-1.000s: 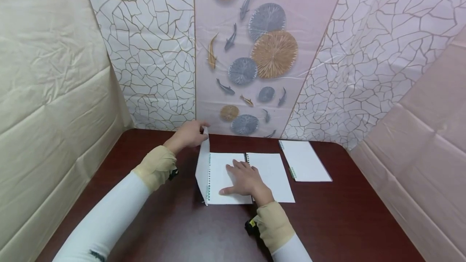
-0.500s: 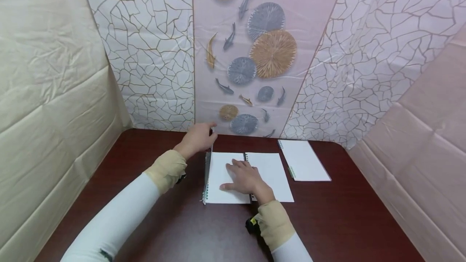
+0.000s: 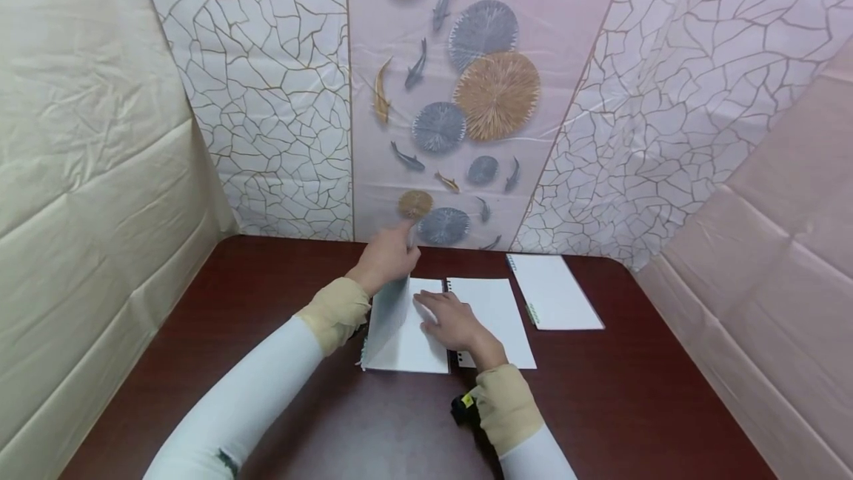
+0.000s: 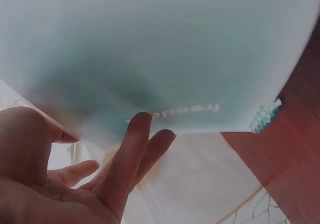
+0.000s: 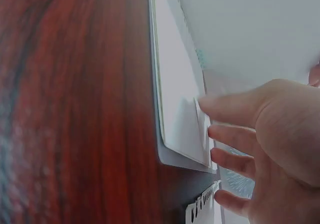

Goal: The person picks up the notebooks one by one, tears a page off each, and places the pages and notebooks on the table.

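Note:
A loose-leaf ring binder lies on the table, its white pages (image 3: pixel 423 354) uncovered at the right. My left hand (image 3: pixel 388 258) grips the binder's frosted cover (image 3: pixel 388 317) near its far edge, tilted up over the pages. In the left wrist view, thumb and fingers stand on either side of this translucent cover (image 4: pixel 175 49), which bears faint reversed lettering (image 4: pixel 187 112). Teal rings (image 4: pixel 265 116) line its spine. My right hand (image 3: pixel 455 323) lies over the pages' right side, fingers extended; in the right wrist view its fingertips are right at the page edge (image 5: pixel 201 129).
To the right lies a white paper stack (image 3: pixel 493 324) with punched holes along its left edge. Farther right is another white notebook (image 3: pixel 558 293) with green and blue binding pieces. Patterned cloth (image 3: pixel 286 110) hangs behind the dark red table (image 3: pixel 640 384).
My left hand has carried the cover rightward from nearly upright to leaning over the pages. The right hand, earlier spread flat on the page, has drawn its thumb in.

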### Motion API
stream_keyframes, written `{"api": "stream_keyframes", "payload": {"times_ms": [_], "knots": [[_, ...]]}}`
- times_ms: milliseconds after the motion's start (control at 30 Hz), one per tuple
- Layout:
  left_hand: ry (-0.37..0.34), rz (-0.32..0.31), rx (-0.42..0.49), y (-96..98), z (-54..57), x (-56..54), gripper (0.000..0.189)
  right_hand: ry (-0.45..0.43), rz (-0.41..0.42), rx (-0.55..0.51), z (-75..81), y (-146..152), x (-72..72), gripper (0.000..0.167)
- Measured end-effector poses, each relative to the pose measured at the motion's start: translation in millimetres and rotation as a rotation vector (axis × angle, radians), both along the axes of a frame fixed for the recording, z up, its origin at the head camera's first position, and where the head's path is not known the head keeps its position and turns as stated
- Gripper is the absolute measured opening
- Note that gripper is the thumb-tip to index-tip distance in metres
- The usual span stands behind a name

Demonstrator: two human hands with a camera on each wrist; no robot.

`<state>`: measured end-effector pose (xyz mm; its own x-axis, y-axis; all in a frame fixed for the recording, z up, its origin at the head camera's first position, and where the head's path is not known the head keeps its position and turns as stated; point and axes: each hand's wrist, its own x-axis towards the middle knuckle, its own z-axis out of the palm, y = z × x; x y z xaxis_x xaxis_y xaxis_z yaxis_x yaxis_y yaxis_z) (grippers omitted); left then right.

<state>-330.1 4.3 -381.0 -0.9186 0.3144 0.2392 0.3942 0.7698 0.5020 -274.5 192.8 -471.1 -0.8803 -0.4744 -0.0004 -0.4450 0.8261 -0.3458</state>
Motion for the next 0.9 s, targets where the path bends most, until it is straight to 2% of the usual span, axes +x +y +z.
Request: {"api": "stream_keyframes", "payload": {"times_ms": [133,300,400,500,667,767,900], "knots": [[0.044,0.016,-0.028,14.6,-4.4,4.0,0.037,0.026,0.014,-0.06,-1.0,3.4,-0.3,0.053],[0.038,0.037,-0.054,32.8,-16.4,9.6,0.037,0.016,-0.002,-0.229,-3.3,11.9,-5.1,0.051],[0.035,0.052,-0.073,42.9,-26.0,11.7,0.039,0.028,-0.049,-0.291,-0.5,20.1,-6.1,0.047],[0.063,0.073,-0.13,51.7,-34.7,13.2,0.041,0.067,-0.124,-0.318,7.4,29.1,-5.9,0.043],[0.094,0.135,-0.324,61.4,-51.9,11.3,0.042,0.119,-0.241,-0.302,22.3,44.4,-4.6,0.04],[0.1,0.162,-0.435,62.9,-62.1,9.2,0.043,0.146,-0.26,-0.254,26.7,50.6,-4.5,0.045],[0.103,0.188,-0.525,63.6,-73.4,8.3,0.042,0.17,-0.273,-0.19,27.4,55.3,-3.3,0.053]]}}
